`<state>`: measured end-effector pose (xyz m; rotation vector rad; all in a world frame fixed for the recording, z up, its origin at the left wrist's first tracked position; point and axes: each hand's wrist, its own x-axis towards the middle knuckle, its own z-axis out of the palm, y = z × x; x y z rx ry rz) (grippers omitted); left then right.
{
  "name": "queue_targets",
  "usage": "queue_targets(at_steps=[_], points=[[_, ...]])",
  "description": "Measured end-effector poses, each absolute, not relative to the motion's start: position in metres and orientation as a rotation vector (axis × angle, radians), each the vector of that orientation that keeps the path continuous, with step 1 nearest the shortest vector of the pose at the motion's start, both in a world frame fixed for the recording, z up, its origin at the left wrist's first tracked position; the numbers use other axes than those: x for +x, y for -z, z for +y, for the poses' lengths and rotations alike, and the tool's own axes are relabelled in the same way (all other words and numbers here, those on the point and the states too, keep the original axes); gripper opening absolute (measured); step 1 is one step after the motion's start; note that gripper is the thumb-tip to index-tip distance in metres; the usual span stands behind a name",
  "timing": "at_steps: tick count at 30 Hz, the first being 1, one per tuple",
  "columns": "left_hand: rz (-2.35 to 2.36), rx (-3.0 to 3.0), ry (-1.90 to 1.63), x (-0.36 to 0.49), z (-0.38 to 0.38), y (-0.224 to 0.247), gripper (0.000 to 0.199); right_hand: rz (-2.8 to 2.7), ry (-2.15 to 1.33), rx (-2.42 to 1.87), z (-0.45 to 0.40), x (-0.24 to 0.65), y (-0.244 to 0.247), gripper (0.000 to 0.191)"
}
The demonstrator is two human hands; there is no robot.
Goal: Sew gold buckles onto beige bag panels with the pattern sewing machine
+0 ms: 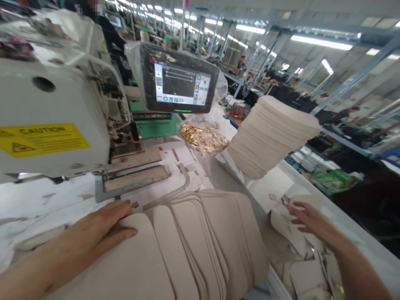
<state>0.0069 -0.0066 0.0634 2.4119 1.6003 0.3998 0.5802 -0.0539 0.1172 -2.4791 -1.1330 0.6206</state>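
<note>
My left hand (pixel 100 227) lies flat on a fanned row of cream rounded-corner panels (pixel 200 246), probably leather or synthetic, without gripping them. My right hand (pixel 308 218) is at the lower right, fingers spread, over a loose heap of pale cut pieces (pixel 300 266). It touches or nearly touches the top pieces; the exact contact is hard to tell. Beyond the heap, a tall leaning stack of similar cream pieces (pixel 271 137) stands on the bench.
An industrial sewing machine (pixel 53 116) with a yellow caution label stands at the left, beside a metal clamp plate (pixel 131 179). Behind it are a lit touchscreen (pixel 175 79) and a plastic bag of brass fittings (pixel 203 137). Workbenches and people fill the hall beyond.
</note>
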Motion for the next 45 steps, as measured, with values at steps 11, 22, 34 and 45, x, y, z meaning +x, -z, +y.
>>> queue_targets(at_steps=[11, 22, 34, 45], points=[[1.515, 2.185, -0.439, 0.044, -0.011, -0.083, 0.036, -1.779, -0.677, -2.137, -0.064, 0.443, -0.085, 0.071], [1.724, 2.083, -0.738, 0.067, -0.037, -0.087, 0.033, -1.801, -1.215, -1.456, -0.070, 0.329, -0.084, 0.134], [1.672, 2.371, -0.727, 0.062, -0.035, -0.101, 0.030, -2.036, -1.520, -1.136, -0.021, 0.351, -0.104, 0.083], [1.716, 2.573, -0.683, 0.106, -0.004, -0.109, 0.035, -1.715, -1.609, -1.351, 0.043, 0.317, -0.103, 0.023]])
